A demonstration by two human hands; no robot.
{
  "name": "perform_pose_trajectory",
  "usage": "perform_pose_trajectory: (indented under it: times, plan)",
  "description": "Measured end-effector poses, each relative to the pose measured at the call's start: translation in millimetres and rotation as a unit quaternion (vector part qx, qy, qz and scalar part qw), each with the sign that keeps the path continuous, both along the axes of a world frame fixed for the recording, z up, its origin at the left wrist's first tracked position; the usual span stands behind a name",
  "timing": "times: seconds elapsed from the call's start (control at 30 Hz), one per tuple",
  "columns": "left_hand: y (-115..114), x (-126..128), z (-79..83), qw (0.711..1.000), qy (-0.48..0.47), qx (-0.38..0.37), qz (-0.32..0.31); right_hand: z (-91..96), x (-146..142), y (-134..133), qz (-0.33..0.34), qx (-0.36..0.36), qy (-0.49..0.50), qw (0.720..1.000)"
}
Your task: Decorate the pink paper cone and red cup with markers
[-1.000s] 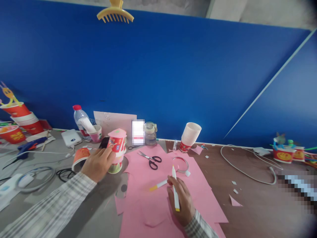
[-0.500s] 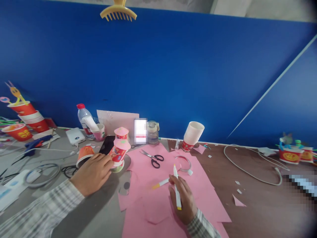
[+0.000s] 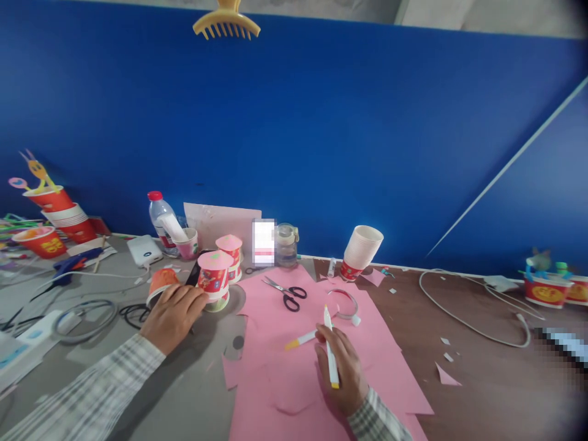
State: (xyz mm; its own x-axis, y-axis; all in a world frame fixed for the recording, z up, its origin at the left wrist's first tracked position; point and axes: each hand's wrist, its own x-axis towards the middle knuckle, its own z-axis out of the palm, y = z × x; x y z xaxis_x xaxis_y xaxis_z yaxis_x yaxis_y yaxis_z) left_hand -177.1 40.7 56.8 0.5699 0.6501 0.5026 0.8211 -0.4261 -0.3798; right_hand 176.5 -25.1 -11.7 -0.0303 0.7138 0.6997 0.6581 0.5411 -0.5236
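Observation:
My right hand (image 3: pixel 342 370) grips a white marker (image 3: pixel 329 346) with a yellow end, its tip pointing away over the pink paper (image 3: pixel 275 373). Close to those fingers lies another white piece with a yellow end (image 3: pixel 301 340). On the left, my left hand (image 3: pixel 177 312), fingers stretched forward, is beside a red paper cup model with a pink cone top (image 3: pixel 214 275); whether the fingertips touch it I cannot tell. That model stands upright, and a similar cup model (image 3: pixel 230 252) is behind it. An orange-patterned cup (image 3: pixel 160 285) tips over beyond the hand.
Scissors (image 3: pixel 290 294) and a roll of tape (image 3: pixel 344 303) lie on the paper. Behind stand a glass jar (image 3: pixel 287 248), stacked white cups (image 3: pixel 361 251) and a bottle (image 3: pixel 160 217). A glue gun (image 3: pixel 76 263), power strip (image 3: pixel 34 343) and cables are at left, a white cable (image 3: pixel 473 337) at right.
The front cup model has gone from tilted to upright, a little to the left. My left hand has drawn slightly down beside it. The right hand keeps the marker.

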Motion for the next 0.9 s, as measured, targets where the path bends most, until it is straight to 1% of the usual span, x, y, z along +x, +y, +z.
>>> perform_pose_trajectory:
  times: [0.13, 0.3, 0.37, 0.43, 0.5, 0.53, 0.6, 0.67, 0.73, 0.8, 0.83, 0.9]
  plan:
    - [4.7, -2.0, -3.8, 1.000, 0.005, 0.013, -0.002, -2.9, -0.4, -0.3, -0.006, -0.009, 0.004, 1.000]
    - [7.7, -0.1, -14.1, 0.999, 0.017, 0.015, -0.026, -0.4, -1.3, -0.8, 0.002, -0.010, 0.001, 1.000]
    - [6.0, 3.6, -11.6, 0.999, 0.022, 0.012, -0.037, 1.8, -1.3, -0.7, 0.005, -0.005, -0.001, 1.000]
    - [3.2, 5.9, 0.0, 0.999, 0.019, 0.004, -0.042, 3.9, -0.6, -0.3, 0.007, -0.003, -0.006, 1.000]
    - [0.4, 1.2, 19.4, 0.999, -0.005, -0.021, -0.032, 5.3, 0.6, 0.6, 0.009, -0.005, -0.012, 1.000]
    - [-0.7, -5.3, 30.2, 0.999, -0.032, -0.026, -0.021, 5.6, 1.3, 1.1, 0.011, -0.003, -0.015, 1.000]
    - [-2.8, -27.2, 49.0, 0.994, -0.094, -0.055, 0.009, 5.5, 2.3, 2.3, 0.012, 0.006, -0.017, 1.000]
    - [-5.8, -56.2, 59.1, 0.990, -0.111, -0.084, 0.036, 4.7, 2.6, 3.0, 0.013, 0.012, -0.017, 1.000]
    - [-10.5, -81.8, 58.9, 0.985, -0.075, -0.131, 0.080, 3.5, 2.1, 3.2, 0.015, 0.009, -0.018, 1.000]
    - [-15.9, -93.8, 51.0, 0.970, -0.052, -0.202, 0.124, 2.3, 1.3, 2.9, 0.018, 0.004, -0.018, 1.000]
    - [-18.1, -93.5, 45.5, 0.960, -0.053, -0.239, 0.136, 1.7, 0.8, 2.6, 0.019, 0.001, -0.017, 1.000]
    - [-19.7, -82.6, 33.5, 0.942, -0.066, -0.287, 0.159, 0.7, 0.2, 2.1, 0.021, -0.003, -0.015, 1.000]
